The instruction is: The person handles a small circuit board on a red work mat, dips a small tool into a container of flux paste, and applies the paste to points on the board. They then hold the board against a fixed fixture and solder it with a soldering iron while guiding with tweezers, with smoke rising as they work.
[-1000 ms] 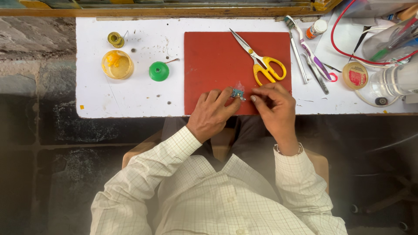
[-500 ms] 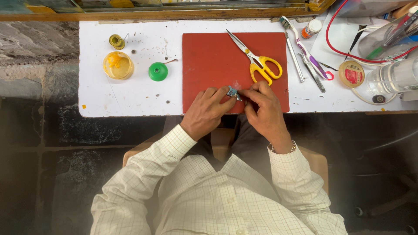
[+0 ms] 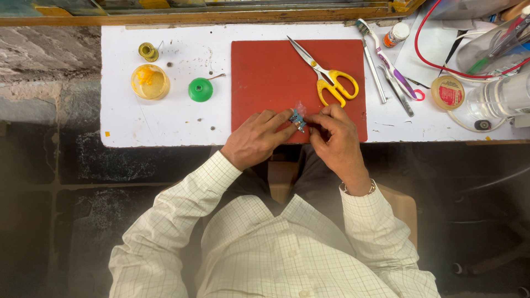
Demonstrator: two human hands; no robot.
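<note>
A small blue-grey piece lies on the near edge of a red mat. My left hand presses its fingertips on the piece from the left. My right hand pinches at it from the right, fingers curled together. What exactly the piece is stays too small to tell. Yellow-handled scissors lie on the mat just beyond my right hand.
On the white table to the left stand a green cone-shaped spool, a yellow round tub and a small gold spool. To the right lie a toothbrush, metal tools, a round tin, a red cable.
Both hands stay at the small piece on the mat's near edge. My right fingers have closed in tighter toward it.
</note>
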